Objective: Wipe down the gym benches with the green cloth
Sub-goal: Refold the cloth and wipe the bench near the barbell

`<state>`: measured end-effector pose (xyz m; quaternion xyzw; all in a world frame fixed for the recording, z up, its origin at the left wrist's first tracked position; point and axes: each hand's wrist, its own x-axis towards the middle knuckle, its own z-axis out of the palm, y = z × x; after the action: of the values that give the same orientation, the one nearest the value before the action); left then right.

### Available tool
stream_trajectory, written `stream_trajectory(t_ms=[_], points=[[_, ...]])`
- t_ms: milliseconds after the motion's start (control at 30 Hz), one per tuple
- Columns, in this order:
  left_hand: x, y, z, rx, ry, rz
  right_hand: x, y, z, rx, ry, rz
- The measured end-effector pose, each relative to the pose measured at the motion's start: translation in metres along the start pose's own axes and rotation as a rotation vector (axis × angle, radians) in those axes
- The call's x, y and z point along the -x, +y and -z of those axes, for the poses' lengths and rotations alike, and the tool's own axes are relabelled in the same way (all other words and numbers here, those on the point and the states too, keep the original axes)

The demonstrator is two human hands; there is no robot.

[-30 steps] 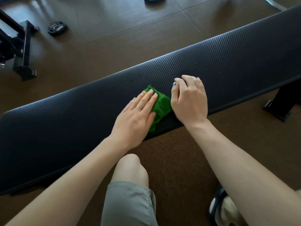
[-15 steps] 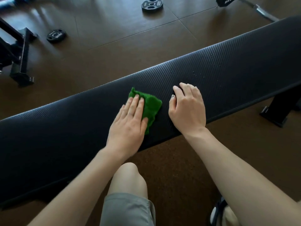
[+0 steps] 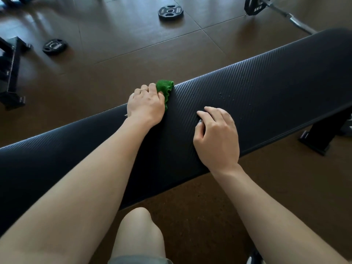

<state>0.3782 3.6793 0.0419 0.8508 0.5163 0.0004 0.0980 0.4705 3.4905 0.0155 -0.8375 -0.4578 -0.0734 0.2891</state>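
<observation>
The bench pad [image 3: 266,96] runs as 1 long strip from lower left to upper right across the head view, and its long axis sets the direction of any wiping stroke. The green cloth [image 3: 165,90] sits bunched at the far edge of the pad, just beyond the left hand [image 3: 145,105], whose fingers curl over the cloth and press it against that edge; the fingertips are hidden past the rim. The right hand [image 3: 216,138] rests on the near half of the pad, fingers loosely bent and holding nothing, apparently as a brace. Small droplets [image 3: 221,94] lie on the pad to the right of the cloth, between it and the upper right end. Judged from this layout, the unwiped section lies rightward along the long axis, and the left hand, already on the cloth, is the nearer one to carry it there
</observation>
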Motion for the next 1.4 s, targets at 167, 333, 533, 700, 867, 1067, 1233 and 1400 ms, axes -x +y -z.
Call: stream_trajectory(t_ms=[167,333,533,700,867,1067,1233,1400], points=[[0.05,-0.035,0.002,0.084,0.036,-0.12,0.002,0.003,0.004,-0.047,0.003,-0.001],[0.134,-0.075,0.002,0.016,0.057,0.011,0.006,-0.004,0.002,0.0,0.013,0.001],[0.093,-0.051,-0.002,0.002,0.051,0.017,0.003,-0.005,0.0,0.023,0.017,0.001],[0.036,-0.004,-0.004,0.011,0.014,-0.046,0.002,-0.005,-0.001,0.017,0.049,-0.02],[0.116,0.021,-0.016,-0.022,0.005,-0.266,0.007,-0.006,0.003,0.003,0.059,-0.015],[0.159,0.023,-0.017,-0.043,-0.014,-0.359,0.002,0.025,0.029,-0.022,0.093,-0.002],[0.081,0.068,-0.017,-0.005,-0.002,-0.352,-0.028,0.087,0.037,0.145,-0.093,0.048],[0.086,0.107,-0.027,-0.008,0.002,-0.234,-0.055,0.116,0.031,0.129,-0.127,0.09]])
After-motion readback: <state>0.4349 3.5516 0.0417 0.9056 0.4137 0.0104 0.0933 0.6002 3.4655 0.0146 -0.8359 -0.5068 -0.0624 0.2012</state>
